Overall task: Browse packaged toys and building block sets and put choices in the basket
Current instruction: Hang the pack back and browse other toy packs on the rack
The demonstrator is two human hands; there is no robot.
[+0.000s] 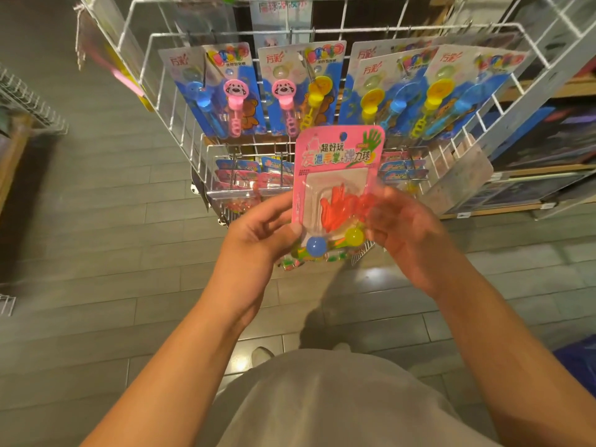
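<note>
I hold a pink blister card (335, 162) upright in front of a white wire display rack (193, 137). Inside its clear bubble are an orange sticky hand, a blue ball and a yellow ball. My left hand (258, 233) grips the card's lower left edge, thumb on the front near the blue ball. My right hand (403, 233) is blurred at the card's right edge, fingers curled against the bubble. No basket shows in the head view.
Bubble-wand packs (225, 91) hang in a row on the rack's upper hooks. More pink packs (245, 179) hang lower down behind the card. Wooden shelves (532, 175) with dark boxes stand at the right. Grey plank floor lies below and to the left.
</note>
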